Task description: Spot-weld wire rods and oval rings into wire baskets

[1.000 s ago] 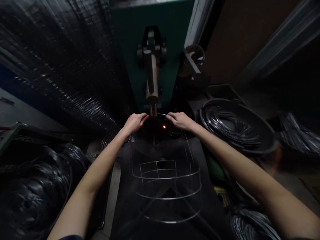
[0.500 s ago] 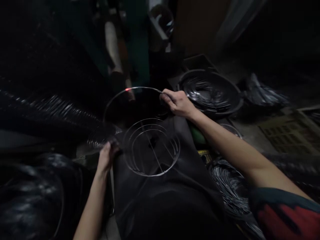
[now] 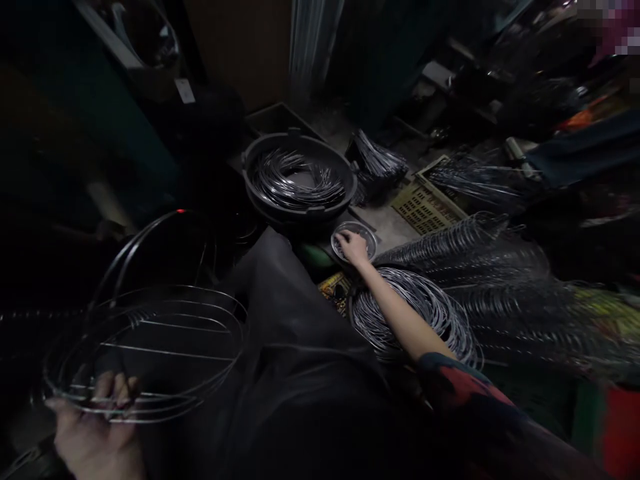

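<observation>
**Wire basket frame** (image 3: 150, 348) held low at the left of the view, its stacked hoops joined by straight rods, with a larger hoop arching above. The left hand (image 3: 95, 430) is clamped on the lower hoops, fingers (image 3: 106, 387) curled over the wire. The right hand (image 3: 353, 247), well apart, lies on a small wire ring (image 3: 354, 233); its grip cannot be told. Nearby are a black plastic basin (image 3: 300, 135) of cut wire rods and a wire coil (image 3: 410, 313). The frame is probably light, stiff yet springy; its smooth wire seems best held at the joints.
</observation>
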`<state>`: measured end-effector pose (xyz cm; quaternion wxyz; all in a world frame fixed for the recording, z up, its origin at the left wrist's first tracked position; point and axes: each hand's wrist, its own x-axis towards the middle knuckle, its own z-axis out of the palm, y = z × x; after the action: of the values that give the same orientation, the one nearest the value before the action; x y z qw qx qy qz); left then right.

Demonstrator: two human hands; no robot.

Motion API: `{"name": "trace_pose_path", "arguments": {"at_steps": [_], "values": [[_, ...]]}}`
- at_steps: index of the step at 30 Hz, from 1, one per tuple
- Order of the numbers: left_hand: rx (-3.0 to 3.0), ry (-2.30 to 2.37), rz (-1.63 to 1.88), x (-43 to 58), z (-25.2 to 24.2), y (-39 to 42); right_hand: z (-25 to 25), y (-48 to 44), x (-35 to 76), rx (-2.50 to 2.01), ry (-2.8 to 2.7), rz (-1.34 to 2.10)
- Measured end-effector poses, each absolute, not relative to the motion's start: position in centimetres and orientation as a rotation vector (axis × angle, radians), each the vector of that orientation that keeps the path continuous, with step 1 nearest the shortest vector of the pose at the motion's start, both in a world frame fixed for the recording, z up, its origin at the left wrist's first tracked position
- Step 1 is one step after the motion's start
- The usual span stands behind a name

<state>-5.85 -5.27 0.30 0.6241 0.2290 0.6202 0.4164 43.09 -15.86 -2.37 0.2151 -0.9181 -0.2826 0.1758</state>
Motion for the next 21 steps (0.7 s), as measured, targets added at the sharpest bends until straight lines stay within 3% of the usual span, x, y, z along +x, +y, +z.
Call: {"name": "trace_pose_path", "arguments": {"at_steps": [2, 6, 16, 21], "values": [[0.581, 1.431, 1.192, -3.3, 1.6, -4.5, -4.9, -18.0, 46.5, -2.682, -0.647, 0.454], [0.597, 1.489, 1.313, 0.6, 2.4, -2.6, -7.3, -18.6, 48.1, -2.754, -0.552, 0.500], [0.581, 1.240, 1.631, 2.1, 1.3, -1.0, -4.3, -18.1, 45.3, -2.597, -0.287, 0.265], [0.598, 1.226, 1.685, 1.2, 1.1, -0.6, -0.7, -11.8, 35.8, -1.839, -0.541, 0.837]]}}
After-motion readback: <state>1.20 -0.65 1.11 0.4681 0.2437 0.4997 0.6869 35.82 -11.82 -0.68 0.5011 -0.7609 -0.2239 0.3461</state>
